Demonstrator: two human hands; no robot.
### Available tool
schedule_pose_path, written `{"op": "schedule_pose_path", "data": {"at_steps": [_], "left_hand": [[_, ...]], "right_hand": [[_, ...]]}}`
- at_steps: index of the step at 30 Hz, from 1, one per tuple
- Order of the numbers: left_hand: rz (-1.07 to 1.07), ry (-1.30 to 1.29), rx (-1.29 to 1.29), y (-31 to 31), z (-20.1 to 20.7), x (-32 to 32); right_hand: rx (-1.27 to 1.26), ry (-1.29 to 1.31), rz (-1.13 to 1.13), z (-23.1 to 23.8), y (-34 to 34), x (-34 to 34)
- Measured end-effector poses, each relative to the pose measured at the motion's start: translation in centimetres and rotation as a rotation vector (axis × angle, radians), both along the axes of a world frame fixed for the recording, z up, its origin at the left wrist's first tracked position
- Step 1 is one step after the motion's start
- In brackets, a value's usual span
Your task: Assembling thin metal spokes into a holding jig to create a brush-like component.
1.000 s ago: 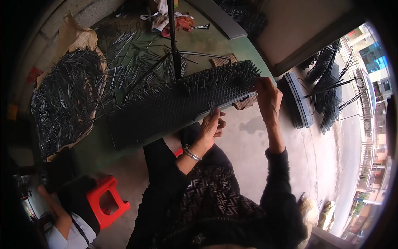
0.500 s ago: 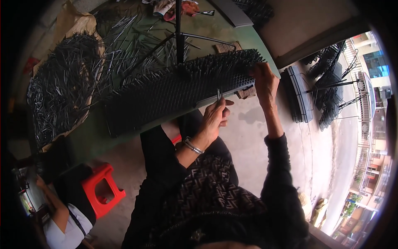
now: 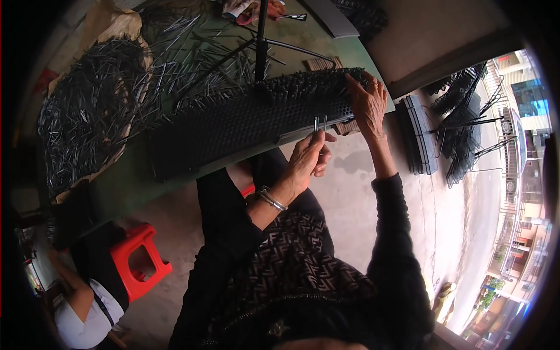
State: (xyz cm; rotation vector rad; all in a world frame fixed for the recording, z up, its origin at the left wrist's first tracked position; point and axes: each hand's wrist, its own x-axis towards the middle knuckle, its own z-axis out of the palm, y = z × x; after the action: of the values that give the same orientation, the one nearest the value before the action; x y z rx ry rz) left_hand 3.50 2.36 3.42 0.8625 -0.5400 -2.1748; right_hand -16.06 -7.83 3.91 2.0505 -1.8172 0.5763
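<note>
A long black board point(image 3: 233, 134) dotted with rows of small holes lies along the near edge of the green table. Dense upright black pins point(image 3: 303, 87) stand along its far side. My left hand point(image 3: 308, 158) is closed at the board's near edge, and two thin shiny prongs point(image 3: 320, 123) stick up from its fingers; whether they are one tool or separate rods, I cannot make out. At the board's right end, my right hand point(image 3: 368, 109) reaches over with bent fingers, the tips among the pins. Whatever it grips there is hidden.
Brown paper under a heap of black strips point(image 3: 93, 105) is on the left, with loose strips strewn beside it. A black stand point(image 3: 261, 58) rises behind the board. A red stool point(image 3: 140, 262) and another person point(image 3: 87, 315) are lower left; racks point(image 3: 461, 128) stand right.
My right hand has moved up and slightly left, from the board's right corner to the pins. My left hand has shifted slightly right, its prongs now looking farther apart.
</note>
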Motion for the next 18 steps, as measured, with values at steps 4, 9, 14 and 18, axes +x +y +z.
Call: {"op": "schedule_pose_path", "data": {"at_steps": [4,9,14,18], "left_hand": [[0.037,0.022,-0.071,0.2,-0.5,0.2],[0.002,0.015,-0.102,0.0,-0.4,0.4],[-0.097,0.032,-0.19,0.0,-1.0,0.2],[-0.24,0.132,-0.125,-0.3,-1.4,0.5]], "right_hand": [[-0.116,0.046,0.008,-0.7,0.1,0.7],[0.387,-0.47,0.088,3.3,3.8,2.7],[0.865,-1.07,0.32,3.6,6.6,2.5],[0.894,-1.18,0.338,4.5,7.3,2.7]]}}
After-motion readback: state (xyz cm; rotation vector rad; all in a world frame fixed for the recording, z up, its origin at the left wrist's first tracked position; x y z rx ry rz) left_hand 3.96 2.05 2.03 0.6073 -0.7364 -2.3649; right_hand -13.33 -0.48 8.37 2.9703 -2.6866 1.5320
